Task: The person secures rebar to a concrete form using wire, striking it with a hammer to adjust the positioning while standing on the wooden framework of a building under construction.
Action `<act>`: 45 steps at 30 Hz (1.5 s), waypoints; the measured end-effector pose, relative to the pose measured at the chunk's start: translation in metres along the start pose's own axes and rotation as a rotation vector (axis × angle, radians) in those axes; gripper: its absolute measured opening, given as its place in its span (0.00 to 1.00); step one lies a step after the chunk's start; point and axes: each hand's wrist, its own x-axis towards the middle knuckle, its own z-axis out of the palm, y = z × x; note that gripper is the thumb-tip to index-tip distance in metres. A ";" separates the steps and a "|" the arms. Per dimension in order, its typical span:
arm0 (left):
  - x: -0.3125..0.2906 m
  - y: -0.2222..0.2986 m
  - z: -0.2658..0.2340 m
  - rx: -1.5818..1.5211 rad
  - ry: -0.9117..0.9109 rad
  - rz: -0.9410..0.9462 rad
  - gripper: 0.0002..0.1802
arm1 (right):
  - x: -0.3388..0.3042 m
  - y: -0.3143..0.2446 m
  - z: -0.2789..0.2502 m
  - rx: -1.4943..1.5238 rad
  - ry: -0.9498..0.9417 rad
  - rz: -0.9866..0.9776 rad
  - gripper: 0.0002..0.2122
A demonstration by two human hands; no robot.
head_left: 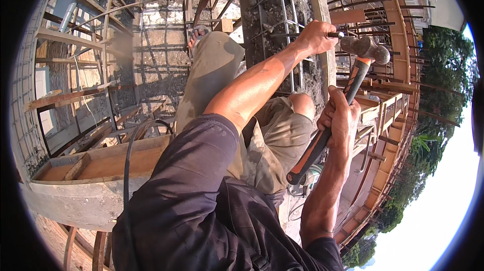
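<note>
My right hand (pixel 339 120) grips the orange-and-black handle of a hammer (pixel 353 82), whose steel head sits at upper right, close to a thin steel bar. My left hand (pixel 316 37) is closed around that dark steel bar (pixel 282 34), which lies across a rebar cage (pixel 287 9) set in rough grey concrete. The hammer head is just right of my left fist. My knees in khaki shorts and one sandalled foot (pixel 197 37) show below the arms.
I am high on a building frame. Wooden formwork (pixel 101 162) with a black cable (pixel 132 145) lies at lower left. Timber scaffolding and rebar fill the upper left. Orange beam forms (pixel 398 34) curve along the right, with trees beyond.
</note>
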 end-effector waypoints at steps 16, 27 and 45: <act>0.046 -0.034 -0.025 -0.426 -0.579 -0.042 0.25 | 0.022 -0.012 0.005 -0.064 -0.124 -0.048 0.15; 0.056 -0.026 -0.026 -0.149 -0.571 -0.159 0.21 | -0.019 -0.134 -0.083 0.246 0.070 -0.690 0.13; 0.051 -0.042 -0.025 -0.234 -0.566 -0.196 0.17 | -0.023 -0.128 -0.089 0.323 -0.091 -0.835 0.13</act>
